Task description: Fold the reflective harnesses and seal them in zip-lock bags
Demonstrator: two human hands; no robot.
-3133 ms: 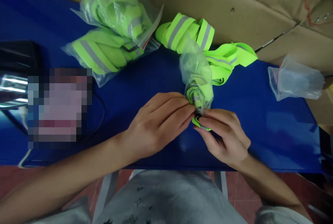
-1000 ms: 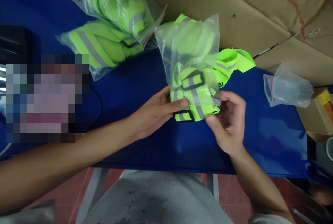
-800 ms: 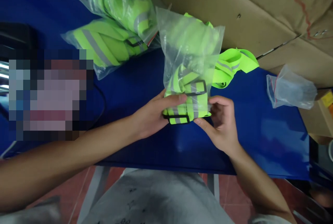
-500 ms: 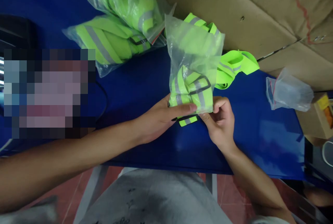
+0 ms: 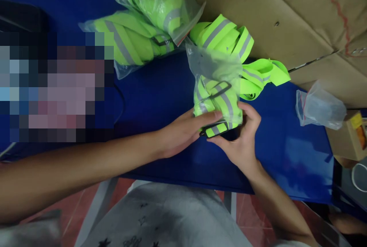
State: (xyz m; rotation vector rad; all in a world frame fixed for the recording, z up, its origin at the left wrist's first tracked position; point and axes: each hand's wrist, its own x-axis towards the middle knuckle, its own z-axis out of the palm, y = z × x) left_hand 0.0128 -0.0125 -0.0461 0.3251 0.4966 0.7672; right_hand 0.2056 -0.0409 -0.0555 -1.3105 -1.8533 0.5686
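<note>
Presumably for steadiness, the bag (image 5: 211,62) is pinched by the left hand (image 5: 185,131), right corner gripped by the spread-fingered right hand (image 5: 242,148).

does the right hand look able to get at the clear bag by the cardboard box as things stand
Probably yes, if it lets go first: the right hand is holding the bagged green strap, but nothing seems to block its way over the blue tabletop to the clear bag.
</note>
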